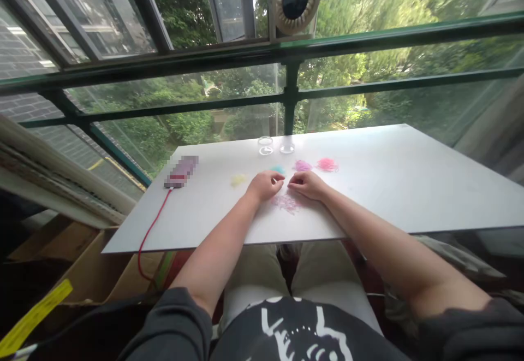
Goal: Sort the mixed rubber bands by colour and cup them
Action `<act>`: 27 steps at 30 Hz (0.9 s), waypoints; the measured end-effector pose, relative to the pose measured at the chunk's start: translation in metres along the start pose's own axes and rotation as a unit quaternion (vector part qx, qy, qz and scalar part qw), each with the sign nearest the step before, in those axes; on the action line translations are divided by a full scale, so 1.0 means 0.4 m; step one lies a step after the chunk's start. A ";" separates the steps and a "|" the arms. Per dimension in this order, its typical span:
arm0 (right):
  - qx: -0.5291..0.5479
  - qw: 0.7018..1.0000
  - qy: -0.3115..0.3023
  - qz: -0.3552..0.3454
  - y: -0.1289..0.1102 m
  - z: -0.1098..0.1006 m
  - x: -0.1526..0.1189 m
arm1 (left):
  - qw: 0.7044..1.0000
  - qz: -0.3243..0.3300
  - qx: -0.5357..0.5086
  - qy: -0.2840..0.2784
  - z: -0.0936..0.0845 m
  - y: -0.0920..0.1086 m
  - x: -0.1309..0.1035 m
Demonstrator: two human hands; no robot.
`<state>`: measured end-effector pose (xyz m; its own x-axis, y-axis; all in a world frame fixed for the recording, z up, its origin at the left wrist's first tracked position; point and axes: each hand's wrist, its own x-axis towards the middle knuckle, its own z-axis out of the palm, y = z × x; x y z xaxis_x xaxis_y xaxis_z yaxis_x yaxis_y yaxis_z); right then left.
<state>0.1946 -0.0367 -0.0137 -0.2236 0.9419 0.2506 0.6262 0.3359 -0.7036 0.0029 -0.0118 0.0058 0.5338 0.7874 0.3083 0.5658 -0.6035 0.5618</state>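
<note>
At the middle of the white worktop (388, 186), just beyond its near edge, a loose heap of pale pink and lilac strands (287, 203) lies below my two hands. My left hand (265, 185) and right hand (309, 184) face each other, close but apart, fingers curled inward; I cannot tell whether either pinches a strand.

Taking that heap as the dial's centre, a yellow pile (238, 179) sits at ten o'clock, a teal pile (278, 170) near twelve, a purple pile (303, 165) at one and a bright pink pile (327, 164) towards two. Two clear round containers (265, 142) stand farther off around twelve. I judge the four outer piles to be grouped by colour, while the near heap looks mixed and spread out.
</note>
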 end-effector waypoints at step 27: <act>0.135 0.970 0.196 0.052 0.051 -0.011 -0.024 | 0.997 0.068 0.035 -0.029 0.028 -0.012 -0.031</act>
<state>0.2127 -0.0389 -0.0276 0.1647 0.9166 0.3643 0.3992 0.2758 -0.8744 0.0005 -0.0201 -0.0093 0.6426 0.6903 0.3325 0.5273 -0.7133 0.4617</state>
